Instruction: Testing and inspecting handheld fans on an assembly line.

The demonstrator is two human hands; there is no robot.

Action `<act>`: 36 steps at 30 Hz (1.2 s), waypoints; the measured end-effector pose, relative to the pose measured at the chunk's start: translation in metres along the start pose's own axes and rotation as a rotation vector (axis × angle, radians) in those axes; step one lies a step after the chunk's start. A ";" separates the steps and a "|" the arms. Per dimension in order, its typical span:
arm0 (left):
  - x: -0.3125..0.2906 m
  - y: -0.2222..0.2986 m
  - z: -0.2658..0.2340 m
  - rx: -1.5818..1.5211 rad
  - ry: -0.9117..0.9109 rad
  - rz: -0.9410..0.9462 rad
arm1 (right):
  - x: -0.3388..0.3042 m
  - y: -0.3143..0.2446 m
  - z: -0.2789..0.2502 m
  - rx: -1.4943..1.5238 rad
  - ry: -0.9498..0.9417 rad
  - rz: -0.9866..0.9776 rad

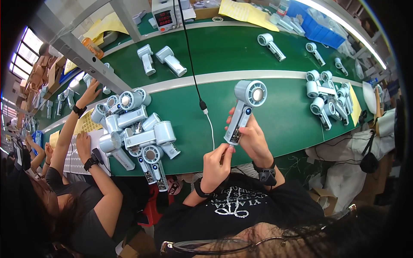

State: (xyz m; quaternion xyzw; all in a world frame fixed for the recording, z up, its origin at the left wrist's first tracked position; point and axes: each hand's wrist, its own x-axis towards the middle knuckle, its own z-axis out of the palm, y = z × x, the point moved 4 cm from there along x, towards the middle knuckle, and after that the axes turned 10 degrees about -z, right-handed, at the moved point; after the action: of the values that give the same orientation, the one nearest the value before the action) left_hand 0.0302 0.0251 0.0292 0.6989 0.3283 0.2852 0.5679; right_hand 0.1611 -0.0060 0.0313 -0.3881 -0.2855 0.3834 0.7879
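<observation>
Pinching the white cable (211,125), the left grip (216,168) hides its end; right grip (254,138) holds the fan (240,115).

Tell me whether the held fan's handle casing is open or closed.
Open: the handheld fan in the right hand shows exposed electronics on its lower handle.

Both hands (216,167) on a pale-blue fan (243,113) over green worktop (286,109)
</observation>
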 end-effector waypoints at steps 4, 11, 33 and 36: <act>-0.001 -0.001 0.000 -0.021 -0.066 -0.050 | 0.000 0.002 -0.002 0.104 0.005 0.026; 0.000 -0.002 -0.001 0.014 -0.009 -0.055 | 0.000 0.007 0.002 0.112 0.008 0.017; 0.010 -0.023 -0.004 -0.206 -0.164 -0.030 | -0.009 -0.010 0.013 -0.224 -0.072 -0.112; 0.009 -0.030 -0.006 -0.232 -0.161 -0.032 | -0.011 -0.012 0.015 -0.227 -0.086 -0.124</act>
State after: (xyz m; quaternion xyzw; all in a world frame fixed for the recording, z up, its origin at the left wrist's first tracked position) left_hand 0.0270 0.0396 0.0014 0.6439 0.2577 0.2549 0.6738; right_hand 0.1486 -0.0136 0.0479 -0.4397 -0.3841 0.3157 0.7480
